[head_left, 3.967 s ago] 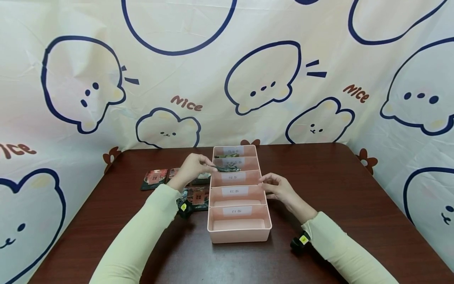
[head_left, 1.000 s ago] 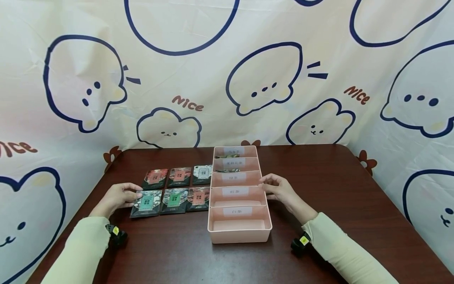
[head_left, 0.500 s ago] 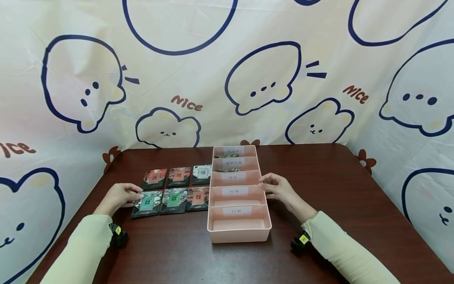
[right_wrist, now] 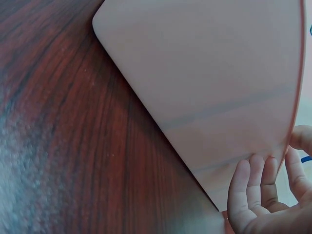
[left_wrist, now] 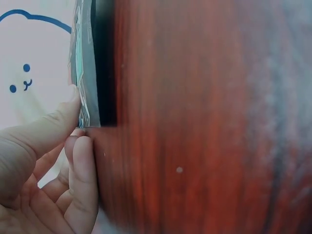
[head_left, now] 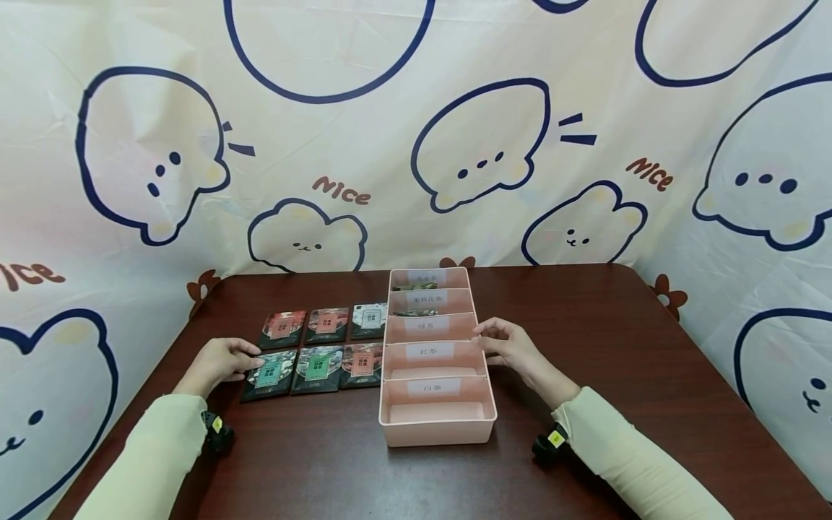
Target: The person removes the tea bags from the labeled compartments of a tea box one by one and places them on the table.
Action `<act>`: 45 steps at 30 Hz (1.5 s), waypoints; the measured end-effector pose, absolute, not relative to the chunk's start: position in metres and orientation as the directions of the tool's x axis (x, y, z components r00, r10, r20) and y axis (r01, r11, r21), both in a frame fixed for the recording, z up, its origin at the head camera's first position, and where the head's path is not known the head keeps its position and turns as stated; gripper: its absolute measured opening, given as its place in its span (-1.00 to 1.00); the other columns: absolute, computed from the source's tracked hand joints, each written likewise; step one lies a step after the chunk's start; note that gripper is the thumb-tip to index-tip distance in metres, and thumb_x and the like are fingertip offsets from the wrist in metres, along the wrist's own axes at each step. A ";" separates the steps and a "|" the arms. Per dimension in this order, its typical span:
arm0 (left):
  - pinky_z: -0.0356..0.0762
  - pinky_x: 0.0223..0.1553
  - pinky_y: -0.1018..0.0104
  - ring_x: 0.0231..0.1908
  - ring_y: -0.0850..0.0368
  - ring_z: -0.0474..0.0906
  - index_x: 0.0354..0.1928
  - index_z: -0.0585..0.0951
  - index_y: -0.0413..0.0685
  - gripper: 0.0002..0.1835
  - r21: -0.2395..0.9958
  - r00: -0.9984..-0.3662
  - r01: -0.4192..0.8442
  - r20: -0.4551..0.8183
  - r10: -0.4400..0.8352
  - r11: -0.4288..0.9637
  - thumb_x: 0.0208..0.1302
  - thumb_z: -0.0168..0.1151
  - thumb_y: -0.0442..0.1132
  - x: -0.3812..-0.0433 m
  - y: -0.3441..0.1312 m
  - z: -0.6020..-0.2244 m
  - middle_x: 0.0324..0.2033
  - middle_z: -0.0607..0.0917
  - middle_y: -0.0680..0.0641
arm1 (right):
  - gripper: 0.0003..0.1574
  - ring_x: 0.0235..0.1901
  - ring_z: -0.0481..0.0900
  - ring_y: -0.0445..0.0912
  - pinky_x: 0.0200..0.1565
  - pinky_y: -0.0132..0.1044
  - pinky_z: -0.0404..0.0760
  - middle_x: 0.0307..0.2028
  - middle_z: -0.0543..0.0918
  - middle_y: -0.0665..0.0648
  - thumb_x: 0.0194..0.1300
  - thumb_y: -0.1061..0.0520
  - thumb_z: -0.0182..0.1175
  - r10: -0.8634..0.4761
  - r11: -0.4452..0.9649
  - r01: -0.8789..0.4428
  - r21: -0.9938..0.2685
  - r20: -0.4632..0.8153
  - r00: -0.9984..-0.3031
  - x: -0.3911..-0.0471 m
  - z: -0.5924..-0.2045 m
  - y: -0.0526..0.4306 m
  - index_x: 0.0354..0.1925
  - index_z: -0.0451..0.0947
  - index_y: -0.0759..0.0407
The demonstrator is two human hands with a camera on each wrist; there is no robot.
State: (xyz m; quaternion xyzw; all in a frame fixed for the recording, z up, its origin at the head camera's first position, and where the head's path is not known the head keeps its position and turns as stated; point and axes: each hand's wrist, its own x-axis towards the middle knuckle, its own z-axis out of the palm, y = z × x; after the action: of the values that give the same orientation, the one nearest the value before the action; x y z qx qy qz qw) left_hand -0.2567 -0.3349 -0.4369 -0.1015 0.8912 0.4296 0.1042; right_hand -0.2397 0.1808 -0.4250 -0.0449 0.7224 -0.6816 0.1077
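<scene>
At the left of the head view, my left hand (head_left: 219, 366) pinches the near-left packet, a flat dark tea packet (head_left: 270, 374) with a teal label. In the left wrist view, the thumb (left_wrist: 58, 119) lies against the packet's edge (left_wrist: 87, 63), with curled fingers at its corner. My right hand (head_left: 511, 349) holds the right rim of a long pink divided box (head_left: 437, 433). Its fingers (right_wrist: 241, 183) lie on the outer wall in the right wrist view. Green packets (head_left: 416, 287) stand in the farthest compartment, and a dark packet (head_left: 416, 313) in the second farthest.
More tea packets lie left of the box: a green-labelled one (head_left: 318, 368), a red-labelled one (head_left: 362, 365), and a back row with a white-labelled packet (head_left: 369, 321). White labels (head_left: 432, 388) mark the compartments. A patterned cloth (head_left: 390, 144) hangs behind the brown table (head_left: 585, 325).
Four seconds ago my left hand held a packet over the second-farthest compartment. It has since moved left to the teal-labelled packet, which has shifted slightly. My right hand has stayed at the rim.
</scene>
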 end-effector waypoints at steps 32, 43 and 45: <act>0.64 -0.06 0.21 -0.05 0.11 0.60 0.22 0.47 -0.15 -0.42 0.828 -0.975 0.085 -0.046 0.219 0.554 0.32 0.20 0.09 -0.272 -0.258 -0.341 0.14 0.52 -0.25 | -0.62 -0.33 0.60 -0.22 -0.29 -0.32 0.67 -0.30 0.53 0.01 0.23 0.24 0.26 -0.198 0.088 0.076 -0.993 -0.093 -0.976 -0.240 -0.426 0.183 -0.01 0.48 0.38; 0.62 -0.02 0.05 0.02 -0.10 0.54 0.09 0.57 -0.13 -0.61 0.864 -0.927 0.174 -0.019 0.375 0.473 0.36 0.21 -0.04 -0.284 -0.174 -0.335 0.10 0.57 -0.21 | -0.64 -0.32 0.62 -0.20 -0.26 -0.28 0.68 -0.29 0.53 0.02 0.23 0.22 0.27 -0.201 0.088 0.080 -0.993 -0.096 -0.975 -0.240 -0.427 0.182 -0.02 0.49 0.35; 0.61 -0.02 0.04 0.03 -0.08 0.53 0.08 0.58 -0.14 -0.62 0.864 -0.921 0.170 -0.032 0.388 0.474 0.35 0.21 -0.06 -0.286 -0.165 -0.341 0.08 0.59 -0.19 | -0.65 -0.33 0.62 -0.20 -0.26 -0.27 0.68 -0.30 0.53 0.03 0.23 0.23 0.28 -0.202 0.085 0.081 -0.993 -0.097 -0.975 -0.241 -0.428 0.181 -0.03 0.50 0.34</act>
State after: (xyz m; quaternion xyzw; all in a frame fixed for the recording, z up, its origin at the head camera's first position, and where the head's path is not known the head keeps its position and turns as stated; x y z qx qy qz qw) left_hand -0.2864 -0.1647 -0.3413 0.1640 0.8511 0.4860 0.1124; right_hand -0.2408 0.1815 -0.4279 -0.0415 0.7289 -0.6752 0.1049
